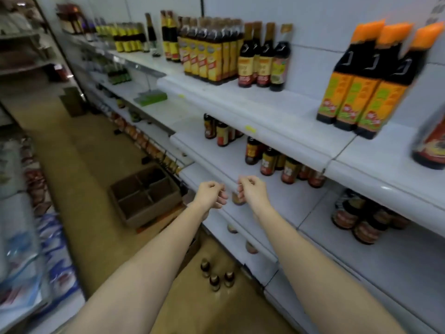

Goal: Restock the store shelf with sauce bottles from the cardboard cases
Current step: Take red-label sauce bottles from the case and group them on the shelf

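Before white shelving (240,150), left hand (212,194) and right hand (250,189) hang loosely curled, holding nothing.

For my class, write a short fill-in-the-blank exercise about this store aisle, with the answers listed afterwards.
1. The three tall bottles on the top shelf at the right have caps coloured ______.
2. The open cardboard case stands on the ______.
3. Dividers split the inside of that case into ______ compartments.
4. The left hand and the right hand hold ______.

Missing words: orange; floor; four; nothing
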